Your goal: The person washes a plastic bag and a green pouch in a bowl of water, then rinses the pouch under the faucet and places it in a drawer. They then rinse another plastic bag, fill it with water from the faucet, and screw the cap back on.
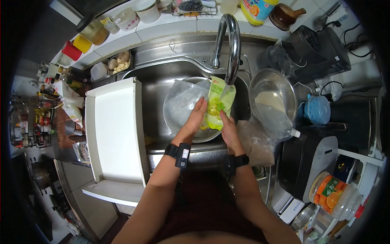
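A green and yellow plastic packet (219, 103) is under the faucet (235, 49), above the sink. My left hand (198, 115) is at its left edge, with part of the fingers out of sight. My right hand (229, 129) grips its lower right edge, thumb on the front. Behind and below the packet, a round metal basin (165, 107) sits in the sink (156, 75). Clear plastic bags (183, 101) lie in the basin.
A white drawer (115, 130) lies across the sink's left side. At the right stand a metal bowl (293, 95), a blue container (318, 110) and a black appliance (308, 166). Jars and a yellow bottle (256, 10) line the back ledge.
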Demonstrator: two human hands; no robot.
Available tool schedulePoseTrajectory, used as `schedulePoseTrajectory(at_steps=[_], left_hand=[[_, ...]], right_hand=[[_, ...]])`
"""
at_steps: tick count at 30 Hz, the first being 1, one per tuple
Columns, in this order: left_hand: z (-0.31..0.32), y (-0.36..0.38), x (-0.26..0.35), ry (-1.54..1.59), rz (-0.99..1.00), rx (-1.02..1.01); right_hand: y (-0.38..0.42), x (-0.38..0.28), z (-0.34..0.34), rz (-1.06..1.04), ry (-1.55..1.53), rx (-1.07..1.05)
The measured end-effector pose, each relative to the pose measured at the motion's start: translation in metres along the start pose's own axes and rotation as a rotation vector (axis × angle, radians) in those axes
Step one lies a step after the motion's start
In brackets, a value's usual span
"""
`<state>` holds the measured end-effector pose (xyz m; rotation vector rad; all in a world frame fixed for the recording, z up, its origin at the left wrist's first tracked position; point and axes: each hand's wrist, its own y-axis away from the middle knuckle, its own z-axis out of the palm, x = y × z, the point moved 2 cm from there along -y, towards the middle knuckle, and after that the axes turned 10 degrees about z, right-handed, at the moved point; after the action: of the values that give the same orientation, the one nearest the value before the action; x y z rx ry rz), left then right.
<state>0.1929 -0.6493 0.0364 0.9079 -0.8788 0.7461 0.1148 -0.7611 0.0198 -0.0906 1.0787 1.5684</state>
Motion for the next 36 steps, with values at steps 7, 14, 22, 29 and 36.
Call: schedulePoseTrajectory(at_steps=[7,14,22,29,36], left_hand=[[-0.026,-0.005,-0.029,-0.178,0.089,0.06],[-0.062,0.013,-0.014,0.048,0.302,0.247],[-0.06,-0.006,0.014,0.03,0.46,0.449],[-0.063,-0.012,0.027,0.051,0.473,0.551],[-0.078,0.0,0.026,0.09,0.42,0.564]], right_hand=[[-0.002,0.017,-0.007,0.055,0.154,-0.092],[-0.029,0.024,0.008,-0.175,0.864,0.24],[-0.079,-0.007,0.089,-0.453,0.641,0.19],[-0.114,-0.059,0.153,-0.392,0.896,0.25],[-0.115,-0.08,0.14,-0.661,0.962,0.346]])
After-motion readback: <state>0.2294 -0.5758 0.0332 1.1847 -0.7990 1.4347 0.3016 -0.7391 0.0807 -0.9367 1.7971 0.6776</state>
